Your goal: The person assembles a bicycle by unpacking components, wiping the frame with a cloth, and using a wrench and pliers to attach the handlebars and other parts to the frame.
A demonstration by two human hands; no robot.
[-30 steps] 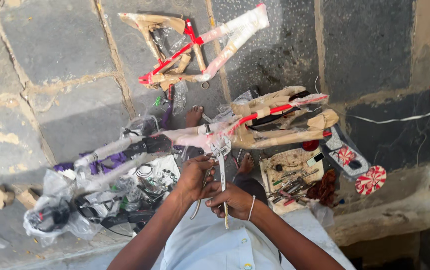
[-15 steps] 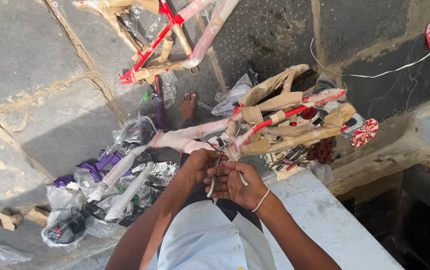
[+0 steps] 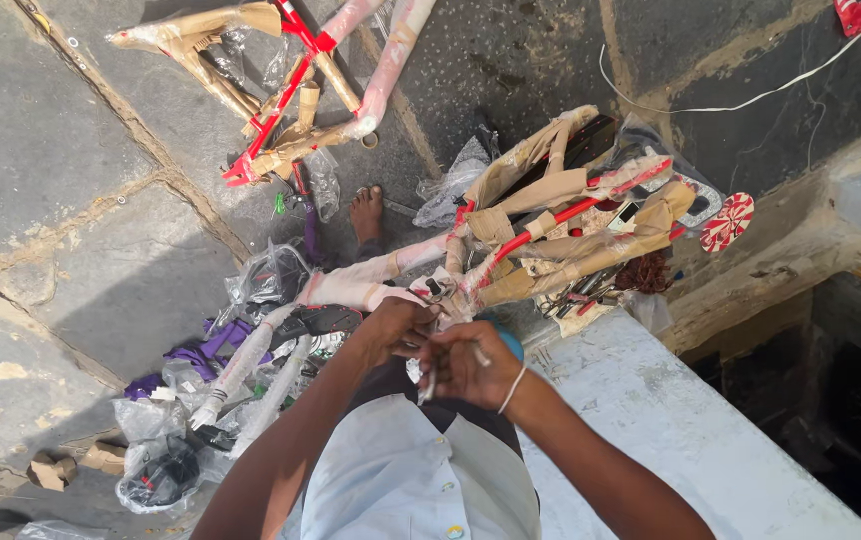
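Both hands (image 3: 436,350) work over grey stone paving (image 3: 41,150).

One head cam only, worn on my head, looking steeply down past my shirt front. My left hand (image 3: 391,330) and right hand (image 3: 466,365) sit close, low center. Stone floor (image 3: 41,150) lies farther below. No second view, nothing shared.

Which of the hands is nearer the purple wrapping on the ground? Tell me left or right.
Left. The left hand grips the wrapped bicycle frame, on the side toward the purple wrapping. The right hand sits farther from it, pinching a thin white strip.
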